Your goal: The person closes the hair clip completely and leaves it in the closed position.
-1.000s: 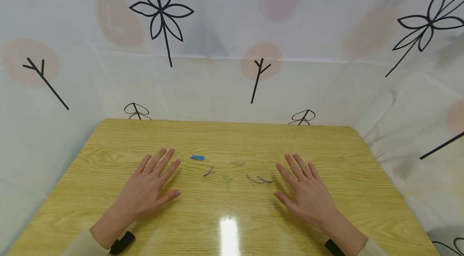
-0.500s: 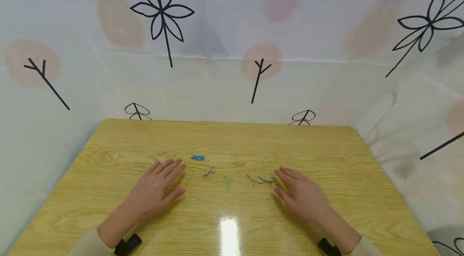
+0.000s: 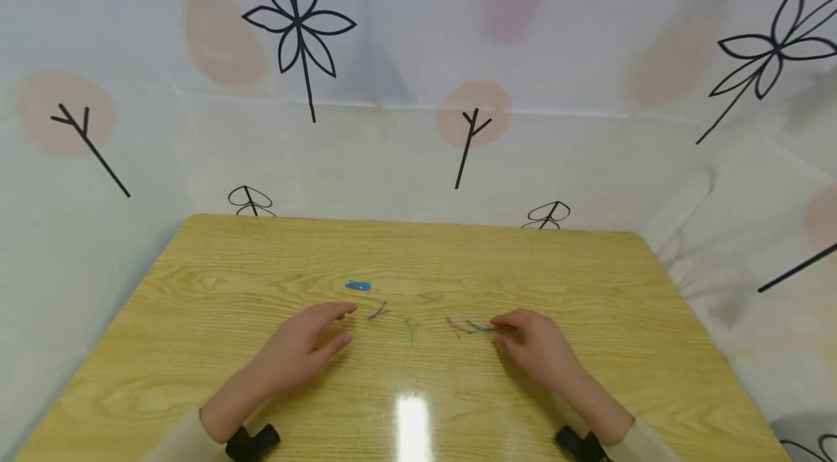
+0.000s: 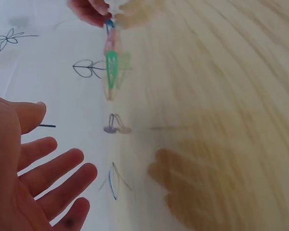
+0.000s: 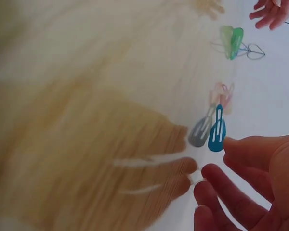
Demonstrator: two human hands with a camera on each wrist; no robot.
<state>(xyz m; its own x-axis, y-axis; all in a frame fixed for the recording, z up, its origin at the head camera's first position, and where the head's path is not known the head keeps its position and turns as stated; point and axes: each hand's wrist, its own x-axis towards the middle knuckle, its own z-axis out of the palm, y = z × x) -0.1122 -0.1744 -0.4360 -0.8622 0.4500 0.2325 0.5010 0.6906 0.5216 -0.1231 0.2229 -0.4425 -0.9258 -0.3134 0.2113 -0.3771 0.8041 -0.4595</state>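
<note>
Several small snap hair clips lie on the wooden table. My right hand (image 3: pixel 539 346) is at a teal-blue hair clip (image 3: pixel 479 326), thumb and forefinger apart by its outer end; the right wrist view shows the thumb tip right by that blue clip (image 5: pixel 216 137). My left hand (image 3: pixel 297 342) hovers palm inward, fingers loosely extended and holding nothing. A purple hair clip (image 3: pixel 377 311) lies just past its fingertips, with a bright blue hair clip (image 3: pixel 357 285) farther back. Between the hands are a green hair clip (image 3: pixel 410 331) and a pinkish hair clip (image 3: pixel 456 325).
A pale beige hair clip (image 3: pixel 431 296) lies behind the green one. The glossy wooden table (image 3: pixel 510 258) reflects a bright light near its front. A white patterned cloth (image 3: pixel 405 164) hangs behind and at both sides. Each wrist wears a black camera strap.
Both hands have drawn in and their spread fingers have come closer together. The left hand has moved right toward the purple hair clip; the right thumb and forefinger have lowered toward the teal-blue one.
</note>
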